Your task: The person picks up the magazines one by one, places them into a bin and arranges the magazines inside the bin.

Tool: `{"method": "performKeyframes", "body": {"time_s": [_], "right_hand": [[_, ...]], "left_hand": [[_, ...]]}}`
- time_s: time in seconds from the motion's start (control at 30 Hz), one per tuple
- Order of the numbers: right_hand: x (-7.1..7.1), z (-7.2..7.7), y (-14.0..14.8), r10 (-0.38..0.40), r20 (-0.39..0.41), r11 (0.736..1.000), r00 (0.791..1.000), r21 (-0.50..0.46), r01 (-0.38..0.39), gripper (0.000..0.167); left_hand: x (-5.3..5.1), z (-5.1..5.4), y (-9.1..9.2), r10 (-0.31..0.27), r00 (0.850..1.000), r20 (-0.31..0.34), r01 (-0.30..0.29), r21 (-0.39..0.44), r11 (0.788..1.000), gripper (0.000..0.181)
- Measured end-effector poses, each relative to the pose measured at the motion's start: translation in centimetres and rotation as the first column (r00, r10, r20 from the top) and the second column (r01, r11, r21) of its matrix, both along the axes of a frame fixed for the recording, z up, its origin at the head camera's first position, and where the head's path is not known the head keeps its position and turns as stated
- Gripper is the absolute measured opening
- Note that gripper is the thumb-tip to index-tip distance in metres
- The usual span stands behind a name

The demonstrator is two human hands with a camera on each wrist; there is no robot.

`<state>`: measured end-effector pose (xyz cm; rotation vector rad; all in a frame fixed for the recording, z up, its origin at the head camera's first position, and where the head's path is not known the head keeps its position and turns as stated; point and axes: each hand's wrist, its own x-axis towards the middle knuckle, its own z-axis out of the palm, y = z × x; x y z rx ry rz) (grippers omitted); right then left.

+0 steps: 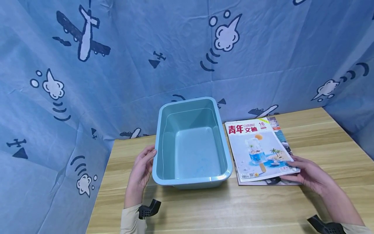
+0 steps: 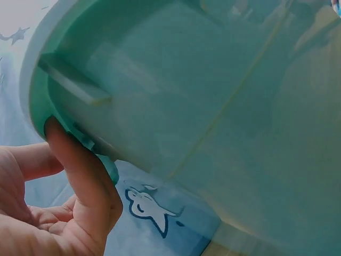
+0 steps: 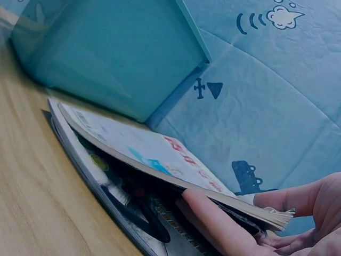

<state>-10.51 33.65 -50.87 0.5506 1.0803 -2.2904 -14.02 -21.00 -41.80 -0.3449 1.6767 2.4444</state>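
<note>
My left hand (image 1: 141, 170) holds the left rim of a blue-green plastic basin (image 1: 197, 152), with nothing inside. In the left wrist view, its fingers (image 2: 88, 181) curl under the basin's lip. On the basin's right lies a magazine (image 1: 257, 149) with an ice-pop picture and red Chinese title. It overlaps a second, darker magazine (image 1: 281, 138). My right hand (image 1: 312, 174) pinches the top magazine's lower right corner. The right wrist view shows that magazine's near edge raised off the lower one, a finger beneath it. A dark curved shape (image 3: 144, 218) shows on the lower cover; print or object, I cannot tell.
Everything stands on a wooden table (image 1: 201, 211). Blue cloth (image 1: 175, 65) printed with planes and clouds hangs behind it and at both sides. A black wrist mount (image 1: 149, 209) sits on the left sleeve, another mount (image 1: 325, 225) on the right.
</note>
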Motion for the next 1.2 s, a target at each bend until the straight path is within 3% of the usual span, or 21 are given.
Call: {"method": "performKeyframes", "body": {"time_s": [0.13,0.27,0.33,0.37,0.53,1.2], "right_hand": [[0.08,-0.08,0.07,-0.003,0.004,1.000,1.000,-0.018,0.003,0.080],[0.16,-0.37,0.11,-0.014,-0.002,0.999,1.000,-0.040,0.013,0.037],[0.21,-0.48,0.03,-0.008,-0.015,1.000,1.000,-0.021,0.008,0.026],[0.21,-0.50,-0.03,-0.001,-0.020,1.000,1.000,-0.008,0.001,0.030],[0.23,-0.40,-0.53,0.022,-0.037,0.999,0.999,0.035,-0.020,0.087],[0.15,-0.71,-0.54,0.018,-0.025,0.999,1.000,-0.040,-0.019,0.091]], "left_hand": [[0.03,-0.14,0.04,-0.009,1.000,-0.013,0.009,0.070,0.997,0.015],[0.07,-0.25,0.06,-0.020,0.999,-0.030,0.023,0.101,0.995,0.015],[0.10,-0.28,0.07,-0.020,0.999,-0.030,0.023,0.109,0.994,0.015],[0.11,-0.30,0.07,-0.020,0.999,-0.029,0.023,0.112,0.993,0.015],[0.09,-0.37,0.09,-0.022,0.999,-0.025,0.024,0.113,0.993,0.014],[0.18,-0.39,0.15,-0.029,0.999,-0.036,0.033,0.097,0.995,0.015]]}}
